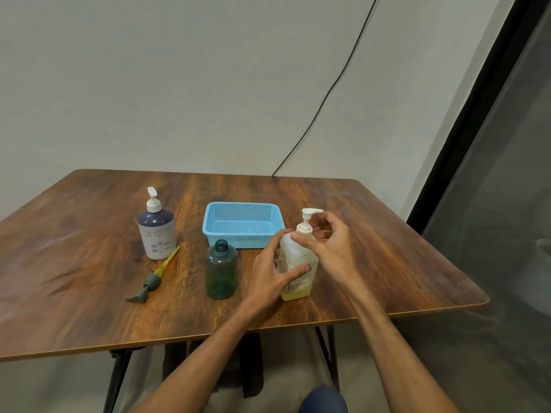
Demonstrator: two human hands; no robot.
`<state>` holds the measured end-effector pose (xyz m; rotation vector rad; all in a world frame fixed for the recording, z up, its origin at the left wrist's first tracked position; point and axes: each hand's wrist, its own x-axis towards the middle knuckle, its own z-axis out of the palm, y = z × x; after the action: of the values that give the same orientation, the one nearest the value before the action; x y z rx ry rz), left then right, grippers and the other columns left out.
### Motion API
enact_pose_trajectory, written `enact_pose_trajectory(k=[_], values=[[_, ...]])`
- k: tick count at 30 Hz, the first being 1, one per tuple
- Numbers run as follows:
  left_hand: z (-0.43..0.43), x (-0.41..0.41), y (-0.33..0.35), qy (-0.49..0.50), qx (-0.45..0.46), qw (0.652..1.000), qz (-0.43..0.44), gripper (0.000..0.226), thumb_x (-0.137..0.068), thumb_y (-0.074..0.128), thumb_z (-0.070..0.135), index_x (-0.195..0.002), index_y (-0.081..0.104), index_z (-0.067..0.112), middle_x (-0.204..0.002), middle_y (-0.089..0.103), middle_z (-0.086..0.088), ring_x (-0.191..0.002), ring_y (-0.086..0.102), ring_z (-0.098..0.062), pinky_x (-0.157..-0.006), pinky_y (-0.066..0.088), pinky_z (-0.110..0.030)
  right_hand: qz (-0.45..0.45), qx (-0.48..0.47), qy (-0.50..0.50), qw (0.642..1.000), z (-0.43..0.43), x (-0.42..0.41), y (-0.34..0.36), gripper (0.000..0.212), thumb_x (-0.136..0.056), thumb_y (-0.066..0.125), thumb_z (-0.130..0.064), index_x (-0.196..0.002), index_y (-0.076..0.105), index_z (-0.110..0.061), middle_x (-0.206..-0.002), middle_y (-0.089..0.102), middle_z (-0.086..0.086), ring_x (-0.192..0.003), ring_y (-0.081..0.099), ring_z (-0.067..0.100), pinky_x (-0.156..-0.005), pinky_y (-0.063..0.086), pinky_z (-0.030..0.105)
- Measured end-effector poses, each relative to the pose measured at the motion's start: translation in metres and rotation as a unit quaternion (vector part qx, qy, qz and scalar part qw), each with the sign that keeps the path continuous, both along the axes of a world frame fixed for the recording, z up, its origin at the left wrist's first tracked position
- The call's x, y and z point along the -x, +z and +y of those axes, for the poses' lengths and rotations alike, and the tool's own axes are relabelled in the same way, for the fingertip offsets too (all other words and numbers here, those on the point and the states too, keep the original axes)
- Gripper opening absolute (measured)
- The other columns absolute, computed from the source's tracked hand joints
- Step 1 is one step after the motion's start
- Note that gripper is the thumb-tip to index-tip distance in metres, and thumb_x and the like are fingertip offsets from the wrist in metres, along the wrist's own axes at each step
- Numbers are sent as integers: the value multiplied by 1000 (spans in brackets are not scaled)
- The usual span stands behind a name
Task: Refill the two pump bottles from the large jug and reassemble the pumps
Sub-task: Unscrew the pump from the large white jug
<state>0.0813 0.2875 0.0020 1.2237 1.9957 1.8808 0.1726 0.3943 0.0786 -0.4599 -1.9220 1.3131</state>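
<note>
A translucent white jug (298, 257) with yellowish liquid at its bottom stands at the table's front right, its white pump (308, 217) still on. My left hand (272, 272) grips the jug's body. My right hand (326, 239) has thumb and fingers curled round the pump's collar. An open, nearly empty dark green bottle (221, 269) stands just left of the jug. Its grey-green pump (152, 280) with a yellow tube lies flat farther left. A navy and white flowered pump bottle (156, 231) stands upright behind it, pump on.
A light blue mesh basket (243, 231) sits behind the green bottle and the jug. The wooden table (74, 263) ends close in front of the jug; its right edge is near. A black cable (328, 93) runs down the wall.
</note>
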Motion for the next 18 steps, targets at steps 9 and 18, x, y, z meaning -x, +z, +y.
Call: enact_pose_trajectory(k=[9, 18], values=[[-1, -1, 3, 0, -7, 1000, 5, 70, -77, 87, 36, -127, 43, 58, -123, 55, 40, -117, 57, 6, -91, 55, -21, 9, 23, 28, 999, 13, -3, -5, 27, -88, 72, -2, -111, 71, -16, -109, 73, -3, -99, 68, 8, -79, 58, 22], [0, -1, 1, 1, -3, 1000, 9, 75, -78, 86, 36, -133, 39, 57, -131, 54, 28, -121, 56, 5, -97, 54, -25, 8, -54, -50, 997, 2, 8, -11, 27, -75, 87, -19, -95, 69, -24, -96, 71, -8, -84, 65, 1, -71, 52, 16]])
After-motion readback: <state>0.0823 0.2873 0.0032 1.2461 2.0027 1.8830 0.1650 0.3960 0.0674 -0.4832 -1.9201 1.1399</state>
